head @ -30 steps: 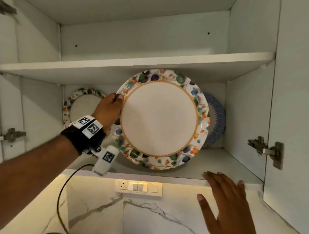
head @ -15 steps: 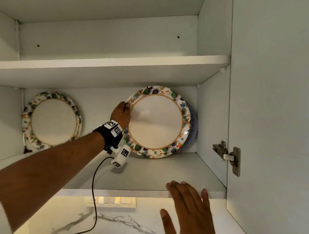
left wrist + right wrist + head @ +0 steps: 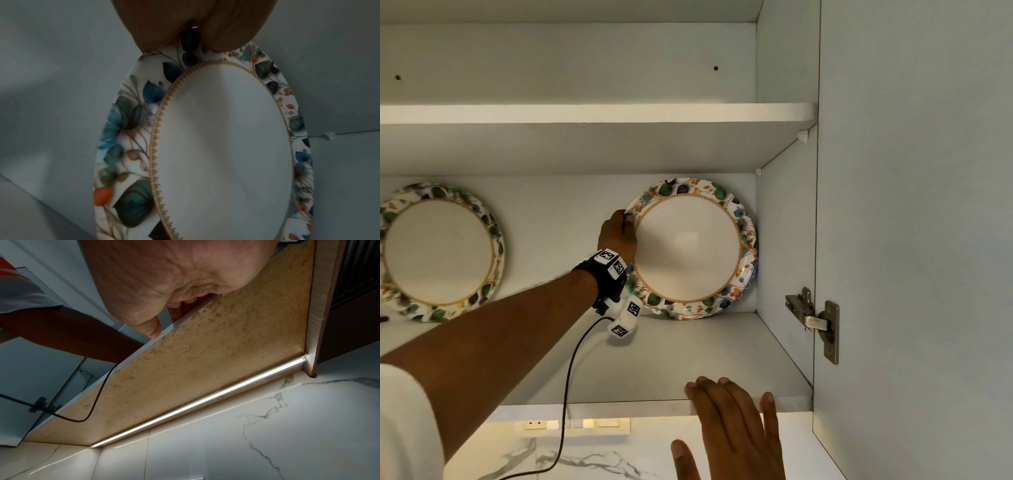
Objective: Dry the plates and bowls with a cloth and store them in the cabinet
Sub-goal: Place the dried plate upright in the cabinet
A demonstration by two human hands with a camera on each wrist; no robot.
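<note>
Plate (image 3: 690, 250) with a floral rim and a gold dotted ring stands on edge at the back right of the lower shelf (image 3: 688, 356) of the cabinet (image 3: 784, 240), its white face turned outward and its lower edge on the shelf floor. A sliver of a blue plate (image 3: 756, 274) shows behind its right edge, so it appears to lean on that one, close beside the cabinet's right wall. The left hand (image 3: 618, 236) grips the plate at its upper left rim; in the left wrist view two fingers (image 3: 232, 27) curl down over the patterned border (image 3: 131, 123), with the rest of the hand out of frame. A black wrist strap with coded markers (image 3: 608, 270) and a white unit (image 3: 625, 317) hang at that wrist, and a black cable (image 3: 567, 394) drops from it past the shelf's front edge. A second floral plate (image 3: 440, 251) stands on edge at the far left of the same shelf, well apart from the first. The right hand (image 3: 729, 431) holds nothing: its fingers are extended, the fingertips resting on the front edge of the shelf, the thumb spread below. The right wrist view shows the underside of the cabinet (image 3: 205, 369), a lit strip light (image 3: 197, 404) and a marbled wall (image 3: 287, 434). A metal hinge (image 3: 813, 320) sits on the open door (image 3: 914, 222) at right.
</note>
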